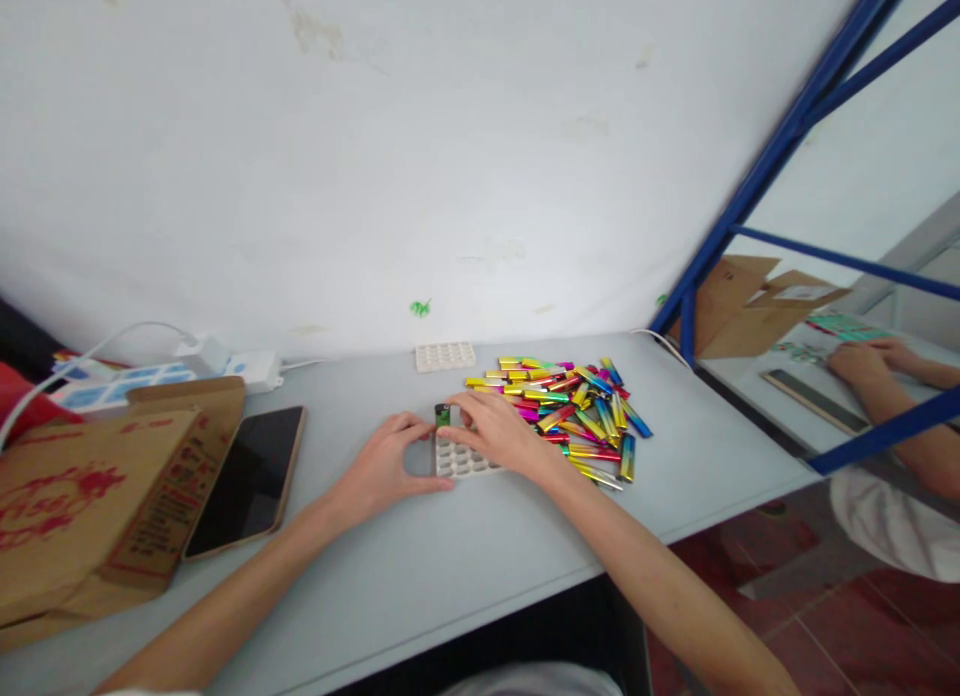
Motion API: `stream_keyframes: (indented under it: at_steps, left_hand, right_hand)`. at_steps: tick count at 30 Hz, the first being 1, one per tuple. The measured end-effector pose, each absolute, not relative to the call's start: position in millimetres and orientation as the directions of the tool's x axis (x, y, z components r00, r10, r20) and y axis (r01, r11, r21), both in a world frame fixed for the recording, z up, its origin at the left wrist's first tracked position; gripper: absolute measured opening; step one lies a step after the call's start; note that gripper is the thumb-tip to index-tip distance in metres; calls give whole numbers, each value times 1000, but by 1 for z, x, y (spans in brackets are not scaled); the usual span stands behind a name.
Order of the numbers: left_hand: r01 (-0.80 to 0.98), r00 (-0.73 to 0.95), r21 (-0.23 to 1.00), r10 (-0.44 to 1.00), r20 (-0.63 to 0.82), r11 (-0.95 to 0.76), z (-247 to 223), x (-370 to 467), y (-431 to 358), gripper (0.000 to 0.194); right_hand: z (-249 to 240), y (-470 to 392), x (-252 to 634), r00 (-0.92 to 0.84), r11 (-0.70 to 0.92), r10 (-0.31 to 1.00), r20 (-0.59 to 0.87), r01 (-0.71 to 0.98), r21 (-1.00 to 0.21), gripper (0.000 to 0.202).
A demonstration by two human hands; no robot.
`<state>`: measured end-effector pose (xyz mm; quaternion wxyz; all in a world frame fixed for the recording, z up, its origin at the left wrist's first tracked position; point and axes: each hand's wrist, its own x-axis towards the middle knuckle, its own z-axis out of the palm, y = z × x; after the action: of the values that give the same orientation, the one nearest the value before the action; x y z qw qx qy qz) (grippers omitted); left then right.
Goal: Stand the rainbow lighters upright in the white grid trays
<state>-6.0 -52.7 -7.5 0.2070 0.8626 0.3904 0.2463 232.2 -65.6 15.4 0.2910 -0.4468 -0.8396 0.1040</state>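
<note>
A pale tray with rows of oblong holes (459, 462) lies on the grey table in front of me. At its far left corner stands a small upright lighter with a black top and dark green body (442, 415). The thumb and fingers of my right hand (499, 431) close around the lighter, covering part of the tray. My left hand (386, 466) curves about the tray's left side, thumb and fingers spread apart, thumb by the front edge and fingertips near the lighter. Right of the tray is a heap of shiny, multicoloured metallic pieces (581, 406).
Another pale tray (445, 356) lies near the wall. On the left are a phone (247, 481), an open cardboard box (97, 496) and a power strip (255, 368). Beyond the blue metal frame (772, 156), another person's hands (870, 361) rest at a neighbouring table.
</note>
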Motion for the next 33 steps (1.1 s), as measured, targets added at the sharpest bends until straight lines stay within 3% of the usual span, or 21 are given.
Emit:
stream_keyframes:
  at_steps: [3,6,13,25,28,33]
  left_hand:
    - [574,575,527,766,286,-627,-8,-9,-52,70]
    - [587,585,493,757,290,-642,-8,-13,-52,68]
    - [598,582,454,747,321,-661,-9,-15,-54,65]
    - [601,567,464,756,327,-651,-11,-16,-52,66]
    - [601,564,462,756,333,-652,-13,-17,-52,66]
    - [604,566,461,757,325,-650,-13,-16,-52,65]
  right_hand:
    - [31,-79,263,-313,530,834,454,682,-504,24]
    - [43,-95,311,-221,478,840,495,734,-482,20]
    - [38,-131,409,-190,341,907,375,854,-392,18]
    - [-2,-133,399,-1,107,932,362,956,-273,21]
    - [0,-132,401,21,110,914,405,948,-297,22]
    - [18,-143,416,51,153,911,409,879,-452,25]
